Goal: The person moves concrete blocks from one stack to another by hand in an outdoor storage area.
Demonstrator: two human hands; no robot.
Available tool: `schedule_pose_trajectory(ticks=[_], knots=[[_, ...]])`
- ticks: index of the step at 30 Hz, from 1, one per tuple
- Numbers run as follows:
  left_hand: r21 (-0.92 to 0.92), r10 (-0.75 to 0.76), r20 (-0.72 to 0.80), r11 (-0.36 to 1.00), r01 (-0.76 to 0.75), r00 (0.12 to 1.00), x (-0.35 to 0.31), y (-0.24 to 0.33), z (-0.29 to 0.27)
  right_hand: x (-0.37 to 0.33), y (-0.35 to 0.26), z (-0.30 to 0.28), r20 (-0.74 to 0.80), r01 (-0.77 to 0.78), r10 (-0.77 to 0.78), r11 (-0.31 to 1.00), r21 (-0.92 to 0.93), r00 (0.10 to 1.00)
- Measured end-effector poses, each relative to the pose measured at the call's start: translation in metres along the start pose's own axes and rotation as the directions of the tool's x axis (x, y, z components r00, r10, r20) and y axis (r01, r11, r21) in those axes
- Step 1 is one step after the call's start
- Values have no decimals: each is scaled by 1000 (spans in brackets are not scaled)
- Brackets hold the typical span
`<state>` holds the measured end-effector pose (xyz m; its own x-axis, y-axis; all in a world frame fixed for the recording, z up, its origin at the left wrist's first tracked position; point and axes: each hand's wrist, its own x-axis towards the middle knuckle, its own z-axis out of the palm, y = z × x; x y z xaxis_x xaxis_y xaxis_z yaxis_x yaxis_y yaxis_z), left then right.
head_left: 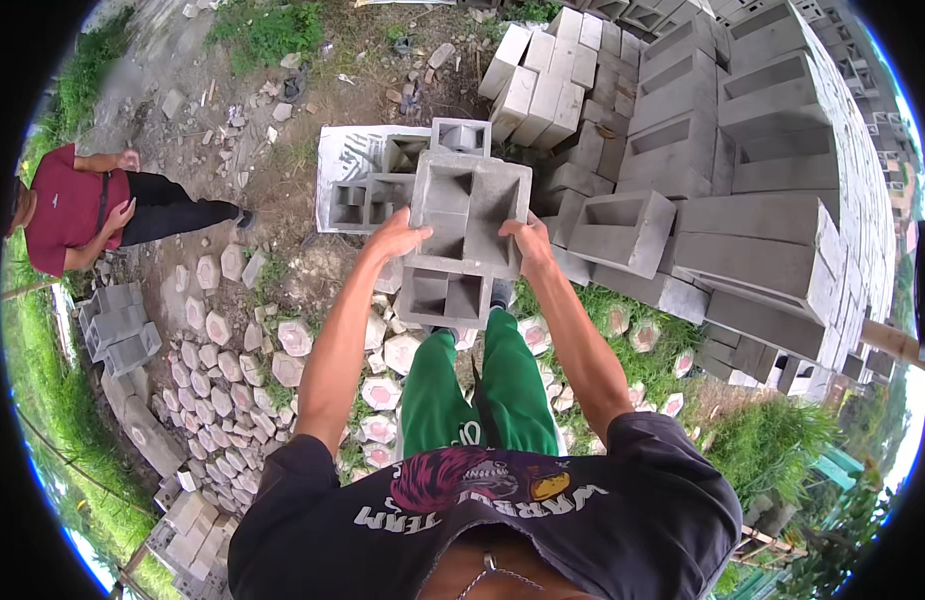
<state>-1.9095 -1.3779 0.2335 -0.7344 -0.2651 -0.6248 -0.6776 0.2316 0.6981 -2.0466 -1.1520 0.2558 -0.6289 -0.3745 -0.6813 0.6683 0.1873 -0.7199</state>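
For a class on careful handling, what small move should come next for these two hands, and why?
Perhaps steady the held block level before letting go: the left hand and right hand grip opposite sides, other blocks show past its edges, and whether it rests on them is hidden.

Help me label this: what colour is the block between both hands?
The held block is grey, shown best in the head view.

So I've got on a dark, faded-looking tee [632, 520] with short sleeves, white lettering and a pink-and-yellow cartoon print [482, 475] across the chest. Silvery chain [517, 576] with a ring [489, 562] at my neck, bright green trousers [432, 395], dark shoes [501, 292]. Left hand [397, 238] and right hand [528, 244] both bare, forearms too.
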Motion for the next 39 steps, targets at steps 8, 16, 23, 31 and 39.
schedule_pose_trajectory(ticks=[8, 16, 23, 31, 39], knots=[[-5, -32, 38, 999, 32, 999, 90, 44, -8, 115, 8, -15, -50, 10, -9, 999, 33, 999], [-111, -63, -52, 992, 57, 997, 100, 2, 14, 121, 26, -13, -40, 52, -52, 999, -16, 998], [-191, -70, -65, 980, 56, 995, 109, -45, 15, 124, 52, 2, -38, 145, -147, 988, -44, 988], [82, -99, -293, 988, 129, 951, 90, -42, 36, 97, 76, 0, -55, 120, -144, 943, -310, 988], [-84, -345, -229, 939, 335, 910, 15, -111, 63, 21, 105, 0, -24, 22, -30, 965, -261, 999]])
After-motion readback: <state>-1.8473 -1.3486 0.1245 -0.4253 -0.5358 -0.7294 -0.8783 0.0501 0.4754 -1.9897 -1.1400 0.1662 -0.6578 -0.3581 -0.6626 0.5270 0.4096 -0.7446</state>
